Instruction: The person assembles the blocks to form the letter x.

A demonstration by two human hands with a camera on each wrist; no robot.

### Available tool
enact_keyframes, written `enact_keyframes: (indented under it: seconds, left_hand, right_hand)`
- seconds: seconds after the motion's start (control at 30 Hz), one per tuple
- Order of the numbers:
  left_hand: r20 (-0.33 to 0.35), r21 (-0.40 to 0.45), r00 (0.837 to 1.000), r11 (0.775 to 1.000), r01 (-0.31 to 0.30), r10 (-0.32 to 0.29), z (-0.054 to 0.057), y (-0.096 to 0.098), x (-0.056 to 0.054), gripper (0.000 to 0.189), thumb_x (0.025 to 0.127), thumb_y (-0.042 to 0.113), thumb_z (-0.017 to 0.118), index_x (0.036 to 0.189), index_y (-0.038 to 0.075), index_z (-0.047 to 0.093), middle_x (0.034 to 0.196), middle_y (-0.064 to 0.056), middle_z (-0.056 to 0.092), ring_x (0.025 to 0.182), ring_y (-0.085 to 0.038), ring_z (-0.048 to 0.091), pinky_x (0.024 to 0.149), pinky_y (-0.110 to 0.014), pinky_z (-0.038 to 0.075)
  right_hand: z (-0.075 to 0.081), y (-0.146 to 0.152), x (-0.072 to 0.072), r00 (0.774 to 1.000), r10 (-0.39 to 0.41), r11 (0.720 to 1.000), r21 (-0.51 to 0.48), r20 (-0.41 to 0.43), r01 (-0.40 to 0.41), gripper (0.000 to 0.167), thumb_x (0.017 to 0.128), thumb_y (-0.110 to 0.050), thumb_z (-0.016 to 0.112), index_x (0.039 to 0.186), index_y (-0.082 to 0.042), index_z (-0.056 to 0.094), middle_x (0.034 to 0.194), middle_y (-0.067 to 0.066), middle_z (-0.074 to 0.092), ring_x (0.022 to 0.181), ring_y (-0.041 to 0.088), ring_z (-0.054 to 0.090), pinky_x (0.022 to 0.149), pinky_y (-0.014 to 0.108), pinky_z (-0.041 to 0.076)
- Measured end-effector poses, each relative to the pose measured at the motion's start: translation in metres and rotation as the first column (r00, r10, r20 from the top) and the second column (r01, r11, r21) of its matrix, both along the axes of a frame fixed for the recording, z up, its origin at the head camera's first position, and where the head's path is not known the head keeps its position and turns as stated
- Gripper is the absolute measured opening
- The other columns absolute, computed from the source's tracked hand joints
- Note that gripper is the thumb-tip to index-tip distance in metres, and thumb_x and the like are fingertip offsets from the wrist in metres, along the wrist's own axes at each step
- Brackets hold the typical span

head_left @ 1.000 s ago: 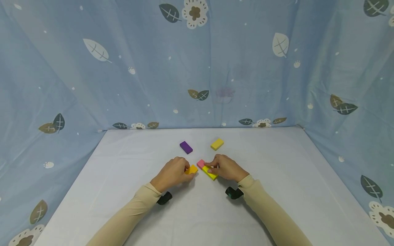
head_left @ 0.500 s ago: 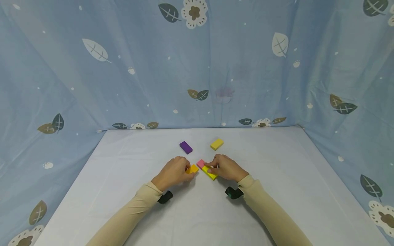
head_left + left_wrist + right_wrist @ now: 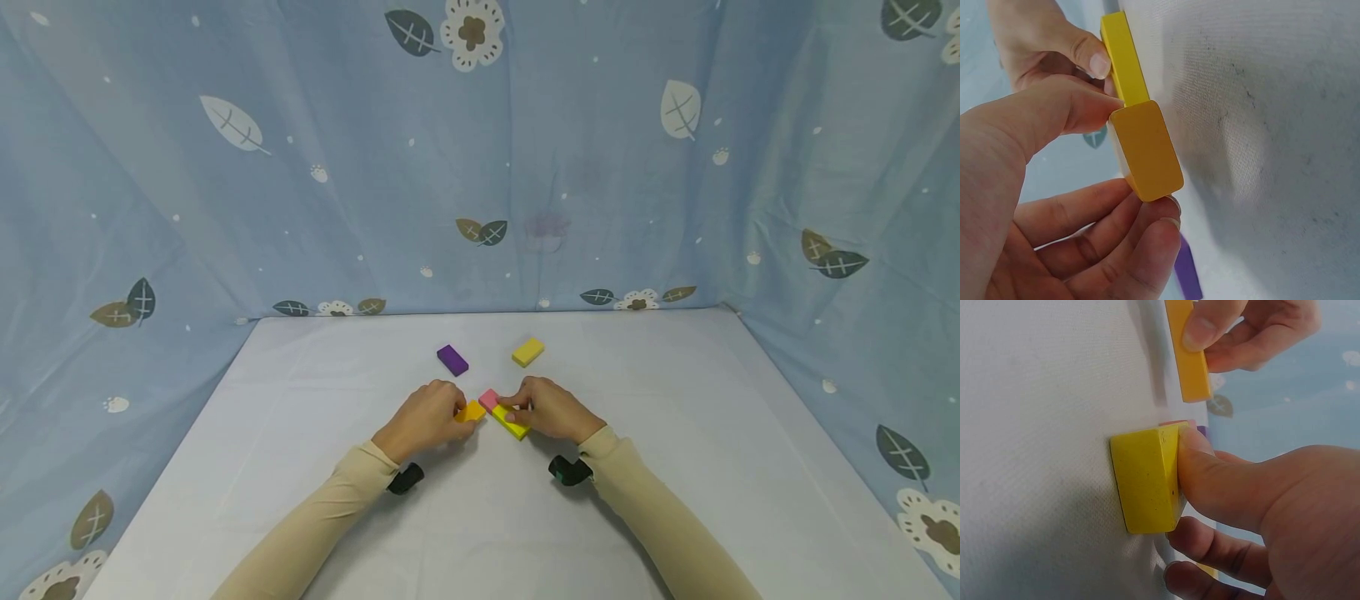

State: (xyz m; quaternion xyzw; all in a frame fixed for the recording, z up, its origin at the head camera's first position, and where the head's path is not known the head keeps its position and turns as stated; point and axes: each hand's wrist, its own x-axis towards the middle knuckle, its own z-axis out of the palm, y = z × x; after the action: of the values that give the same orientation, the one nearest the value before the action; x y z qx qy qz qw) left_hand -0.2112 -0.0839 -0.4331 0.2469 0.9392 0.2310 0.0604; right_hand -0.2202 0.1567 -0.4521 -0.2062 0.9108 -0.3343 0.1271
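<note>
In the head view, the left hand [image 3: 427,421] is holding an orange rectangular block [image 3: 471,412] just left of the bright yellow rectangular block [image 3: 512,425], its grip narrow. The right hand [image 3: 551,408] is pinching that bright yellow block, likewise with a narrow finger gap. A pink block [image 3: 490,400] is lying against the far-left end of the bright yellow block; the exact contact is partly hidden by the right hand's fingers. A purple block [image 3: 452,360] is lying beyond and left of the bright yellow block, well apart; a second yellow block [image 3: 528,352] is lying beyond it, slightly to the right. All are sitting over a white tabletop [image 3: 480,517].

In the left wrist view, the thumb [image 3: 1085,107] is pressing one end of the orange block while curled fingers [image 3: 1094,203] are touching the opposite end. The orange block is overlapping the lower end of the bright yellow block in sight; contact between the two cannot be told here.

In the right wrist view, the right thumb [image 3: 1210,472] is pressing along the bright yellow block's side, and a fingertip is meeting its lower corner. The orange block is showing above the bright yellow block, a visible gap separating them.
</note>
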Motion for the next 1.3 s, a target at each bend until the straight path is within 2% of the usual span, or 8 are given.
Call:
enact_keyframes:
  seconds: [0.4,0.57,0.8,1.3]
  left_hand:
    - [0.009,0.018,1.0,1.0,0.006,-0.007,-0.003,0.0,-0.002,0.024,0.085,0.024,0.081,0.07,0.01,0.068,0.058,0.007,0.05,0.045,-0.004,0.043,0.044,-0.021,0.033]
    - [0.014,0.022,1.0,1.0,0.006,-0.006,-0.005,0.0,-0.003,0.023,0.084,0.024,0.081,0.071,0.01,0.068,0.058,0.007,0.049,0.045,-0.005,0.043,0.044,-0.021,0.033]
    - [0.009,0.031,1.0,0.999,0.021,-0.021,-0.008,0.001,-0.005,0.028,0.085,0.023,0.08,0.064,0.012,0.064,0.054,0.009,0.043,0.044,-0.004,0.039,0.043,-0.02,0.03]
    - [0.015,0.031,1.0,0.999,0.027,-0.027,-0.01,0.003,-0.007,0.029,0.085,0.023,0.08,0.064,0.011,0.063,0.054,0.009,0.043,0.044,-0.004,0.039,0.043,-0.02,0.031]
  right_hand:
    - [-0.001,0.001,-0.001,1.0,0.011,1.0,-0.022,-0.013,-0.011,0.032,0.093,-0.015,0.077,0.124,-0.009,0.074,0.083,0.002,0.062,0.067,0.015,0.044,0.057,0.022,0.03]
    - [-0.001,0.001,-0.001,1.0,0.018,1.0,-0.024,-0.01,-0.018,0.03,0.093,-0.015,0.077,0.123,-0.009,0.075,0.082,0.002,0.063,0.067,0.015,0.043,0.057,0.022,0.029]
    - [0.0,0.001,-0.001,1.0,0.02,1.0,-0.024,-0.01,-0.02,0.032,0.093,-0.014,0.077,0.124,-0.008,0.074,0.081,0.002,0.061,0.066,0.015,0.043,0.057,0.021,0.029]
    - [-0.001,0.002,-0.001,1.0,0.026,0.999,-0.033,-0.006,-0.026,0.031,0.094,-0.013,0.076,0.124,-0.008,0.074,0.081,0.003,0.062,0.066,0.015,0.042,0.057,0.021,0.029]
